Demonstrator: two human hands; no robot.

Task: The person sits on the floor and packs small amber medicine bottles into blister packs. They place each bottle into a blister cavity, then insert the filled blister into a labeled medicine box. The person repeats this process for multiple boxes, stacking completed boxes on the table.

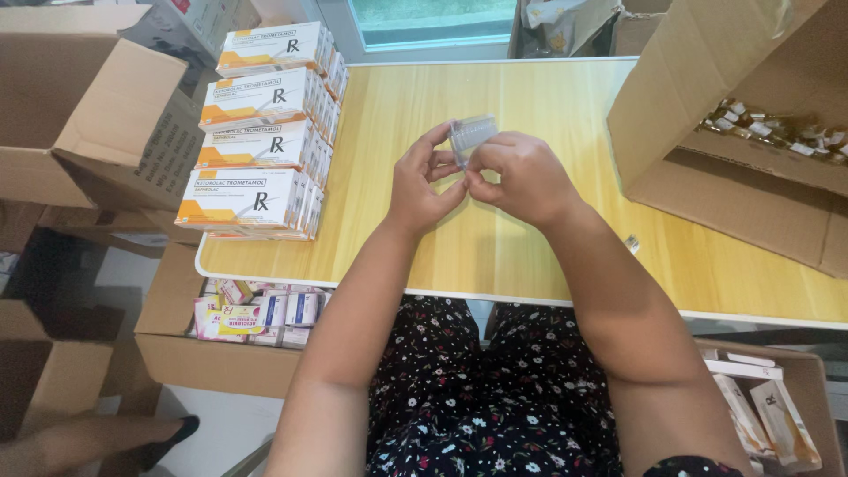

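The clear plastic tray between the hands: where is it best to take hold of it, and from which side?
Probably by its two long edges, from the near, lower end. The clear plastic tray stands tilted away above both hands, with its far end free and its lower end already at the fingertips.

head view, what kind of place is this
Probably a medicine packing or stockroom bench. Stacked white-and-orange medicine cartons sit on a wooden table, an open cardboard box holds small vials, and both hands hold a clear plastic tray.

Medicine packing room: stacked medicine cartons (256, 132), shipping boxes (742, 132).
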